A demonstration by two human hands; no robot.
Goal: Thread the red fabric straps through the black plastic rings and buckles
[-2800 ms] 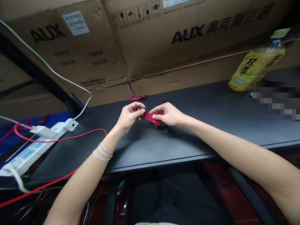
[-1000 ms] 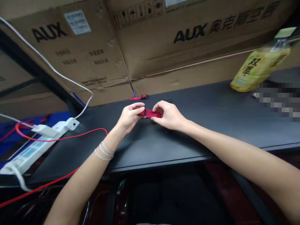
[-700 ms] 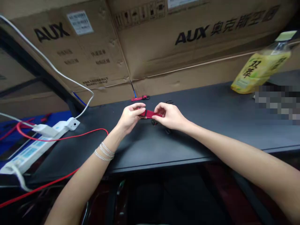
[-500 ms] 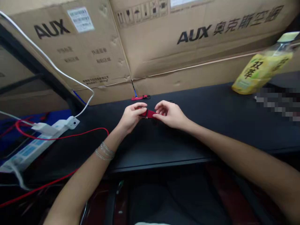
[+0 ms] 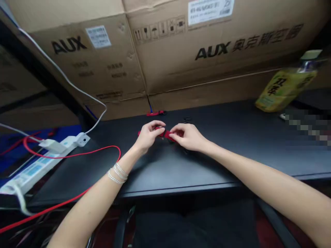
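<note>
Both hands meet over the black tabletop, holding a red strap (image 5: 168,134) with a dark piece on it, perhaps a buckle. My left hand (image 5: 148,137) pinches one part between thumb and fingers, and a bit of red shows at its far left side. My right hand (image 5: 190,137) grips the other end, its thumb and fingertips closed on it. Fingers cover much of the strap. Behind them, close to the cardboard, lies another red strap (image 5: 155,113) with a black end. A small dark object (image 5: 187,119) is just beyond my right hand; its kind is unclear.
Large cardboard boxes (image 5: 170,75) stand along the back of the black table (image 5: 160,175). A yellow-labelled drink bottle (image 5: 284,88) is at the right. On the left are a white power strip (image 5: 43,162), a red cable (image 5: 90,150) and a white cable (image 5: 64,76).
The camera view has tilted, so the scene sits lower in the picture. My hands still hold the red strap, and my right fingers have closed in more on its end.
</note>
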